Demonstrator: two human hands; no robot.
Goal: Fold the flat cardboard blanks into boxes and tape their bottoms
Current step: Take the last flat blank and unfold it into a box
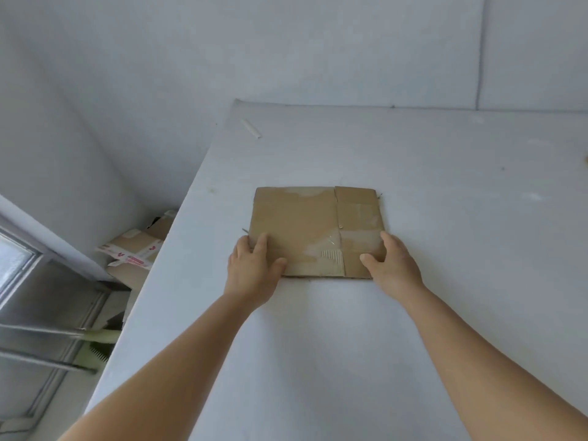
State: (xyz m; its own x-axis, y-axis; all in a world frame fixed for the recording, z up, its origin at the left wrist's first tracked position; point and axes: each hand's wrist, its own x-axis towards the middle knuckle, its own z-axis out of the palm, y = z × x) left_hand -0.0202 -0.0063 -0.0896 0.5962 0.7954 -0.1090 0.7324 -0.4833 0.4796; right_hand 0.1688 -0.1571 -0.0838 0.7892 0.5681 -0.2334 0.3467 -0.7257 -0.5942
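Observation:
A flat brown cardboard blank [305,218] lies on the white table [350,345], its surface scuffed with torn tape marks. My left hand [253,272] rests on the blank's near left corner, thumb on top and fingers along the left edge. My right hand [393,265] lies on the near right corner, thumb on the cardboard and fingers along the right edge. Whether any fingers reach under the edges is hidden. Both forearms stretch out from the bottom of the view.
A small white stick [251,128] lies near the table's far left corner. Taped cardboard boxes [136,253] sit on the floor left of the table, beside a window frame [28,281] and metal rails. White walls stand behind.

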